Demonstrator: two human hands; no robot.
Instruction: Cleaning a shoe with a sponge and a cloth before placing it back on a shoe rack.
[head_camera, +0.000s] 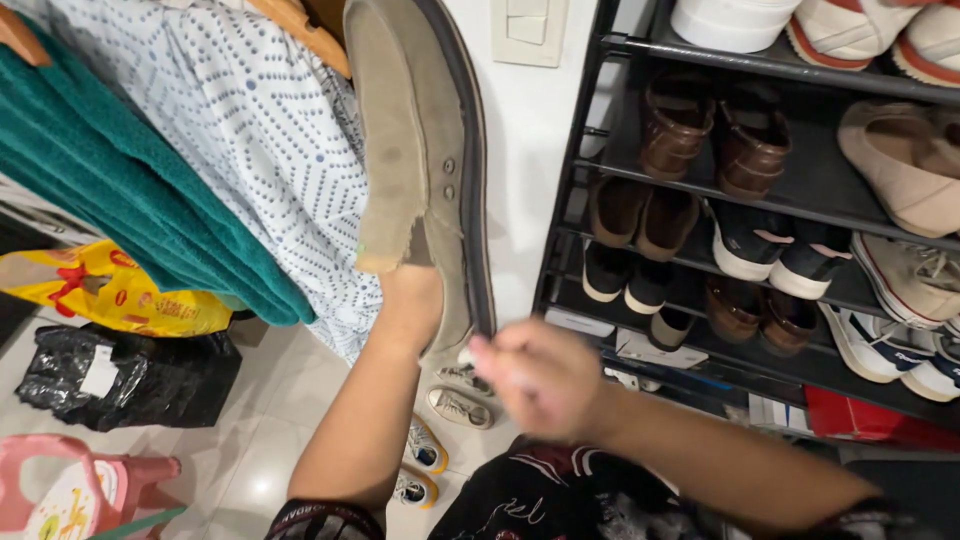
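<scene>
While the black shoe rack (590, 170) stands at the right with paired shoes on its shelves, the tan suede shoe (420, 150) is held upright before the white wall, the left hand (410, 300) inserted into its opening, and the blurred right hand (535, 375), fingers pressed together, touches its heel.

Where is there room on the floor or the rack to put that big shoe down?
Bare white floor tiles lie between the black bag, the pink stool and the small sneakers. The black shoe rack is crowded; only the shelf patch right of the brown loafers looks free.
</scene>
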